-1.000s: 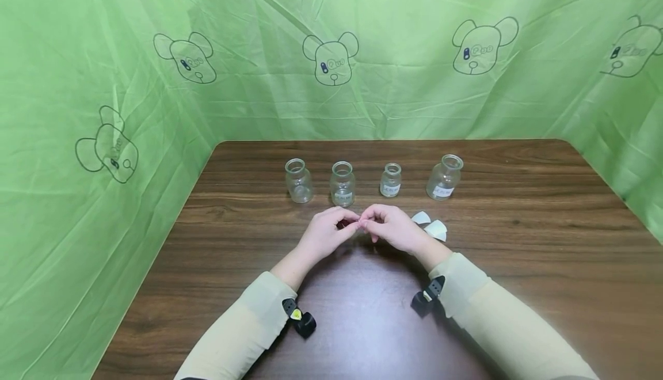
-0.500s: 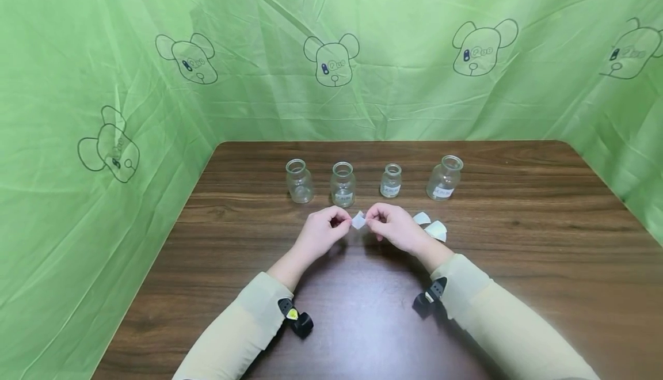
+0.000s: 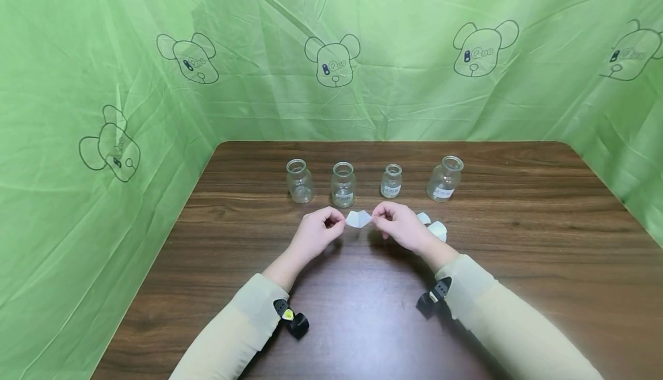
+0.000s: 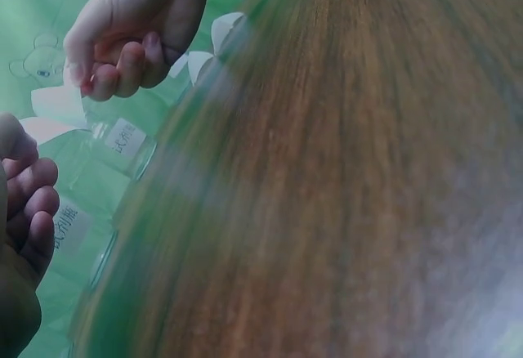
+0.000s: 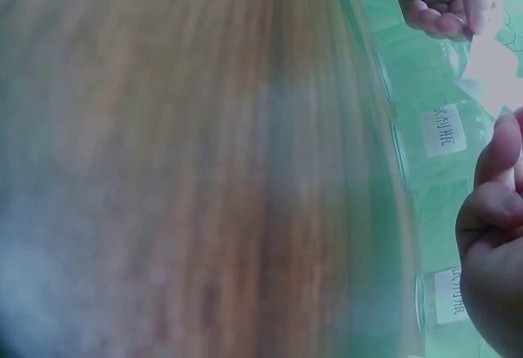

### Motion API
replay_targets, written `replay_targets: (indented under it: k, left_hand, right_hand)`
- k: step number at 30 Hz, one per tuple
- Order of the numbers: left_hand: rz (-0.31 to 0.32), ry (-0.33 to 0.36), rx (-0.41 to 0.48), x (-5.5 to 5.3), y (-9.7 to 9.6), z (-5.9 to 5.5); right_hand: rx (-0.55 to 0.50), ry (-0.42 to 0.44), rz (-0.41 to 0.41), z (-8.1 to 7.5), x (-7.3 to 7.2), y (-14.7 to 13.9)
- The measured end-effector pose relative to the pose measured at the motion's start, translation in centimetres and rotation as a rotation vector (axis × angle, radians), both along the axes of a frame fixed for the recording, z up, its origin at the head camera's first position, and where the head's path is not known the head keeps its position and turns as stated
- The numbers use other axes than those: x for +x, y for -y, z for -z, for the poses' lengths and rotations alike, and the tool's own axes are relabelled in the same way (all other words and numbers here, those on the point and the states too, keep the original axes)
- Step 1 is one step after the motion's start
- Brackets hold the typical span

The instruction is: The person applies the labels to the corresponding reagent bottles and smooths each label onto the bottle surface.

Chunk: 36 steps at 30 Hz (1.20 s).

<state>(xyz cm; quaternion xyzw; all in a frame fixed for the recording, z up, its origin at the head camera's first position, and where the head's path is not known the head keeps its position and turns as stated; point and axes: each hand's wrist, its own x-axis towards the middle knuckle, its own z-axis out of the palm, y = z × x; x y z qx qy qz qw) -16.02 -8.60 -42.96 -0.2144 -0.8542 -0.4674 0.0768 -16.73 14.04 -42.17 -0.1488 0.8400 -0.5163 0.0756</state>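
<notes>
Between my hands a small white paper label (image 3: 354, 219) spreads in two flaps that meet at a crease. My left hand (image 3: 317, 231) pinches its left end between thumb and index finger. The right hand (image 3: 400, 227) pinches the opposite end the same way. In the left wrist view, the two flaps (image 4: 62, 105) overlap, and I cannot tell which is label and which is backing. Just behind the hands stands a glass jar (image 3: 343, 179) with a white label on its front. An unlabelled glass jar (image 3: 299, 183) is to its left.
A smaller labelled jar (image 3: 391, 179) and a wider labelled jar (image 3: 444, 177) stand to the right, all open-topped. White paper scraps (image 3: 437, 230) lie beside my right hand on the wooden table (image 3: 518, 265). A green curtain (image 3: 393, 98) closes off the back and sides.
My hands were together at the fingertips and have drawn apart sideways. The white label has come into view between them and opened out into two flaps. The jars have stayed put.
</notes>
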Motion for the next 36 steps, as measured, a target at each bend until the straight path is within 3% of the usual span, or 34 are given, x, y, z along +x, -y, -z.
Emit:
replay_targets:
  k: [17,21,36]
  left_hand:
    - [-0.021,0.034,0.004,-0.1,0.6,0.3]
    - [-0.030,0.044,0.004,-0.1,0.9,0.3]
    - [-0.123,0.039,-0.020,-0.8,3.0,0.7]
  right_hand:
    - [0.006,-0.027,0.006,-0.1,-0.2,-0.9]
    - [0.052,-0.028,0.031,-0.4,-0.1,-1.1]
    - [0.047,-0.032,0.075,-0.3,-0.7,-2.7]
